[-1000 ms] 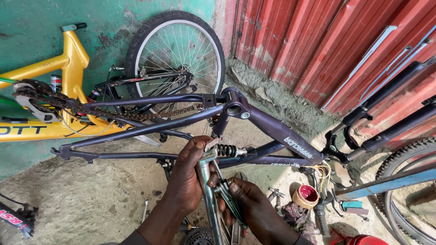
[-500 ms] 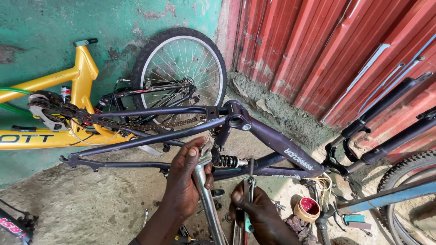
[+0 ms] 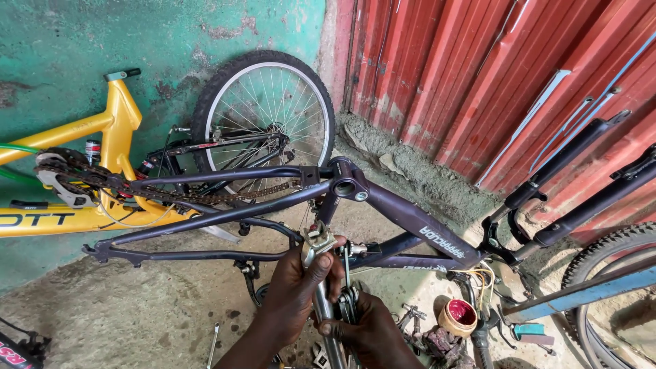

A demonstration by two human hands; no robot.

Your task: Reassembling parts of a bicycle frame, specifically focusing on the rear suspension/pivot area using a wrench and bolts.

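Filling the right half of the view, a red corrugated metal wall (image 3: 478, 75) meets a worn green plastered wall (image 3: 171, 34) on the left, above a rough concrete floor (image 3: 137, 307). An upturned dark purple bicycle frame (image 3: 410, 219) spans the middle, its black suspension fork legs (image 3: 581, 205) reaching toward the right edge. Behind it, against the green wall, leans a yellow bicycle frame (image 3: 102, 137), and a spoked wheel with a black tyre (image 3: 263, 116) stands upright beside it. A rusty brown chain (image 3: 157, 191) runs along the purple frame's rear stays. At the right edge part of another black knobbly tyre (image 3: 608, 273) shows, with a blue metal bar (image 3: 588, 290) crossing in front of it.

Low in the middle, the left hand (image 3: 294, 301) is clamped around a silver metal seat post (image 3: 321, 301) that stands nearly upright, its saddle clamp head (image 3: 318, 240) just above the thumb and close under the purple frame. The right hand (image 3: 372, 331), just beside and below the left, is closed on a bunch of slim metal hex keys (image 3: 347, 290), one key pointing up toward the clamp. Near the right hand on the floor sits a small round tin with red paste (image 3: 458, 316), among scattered small metal tools (image 3: 410, 318).
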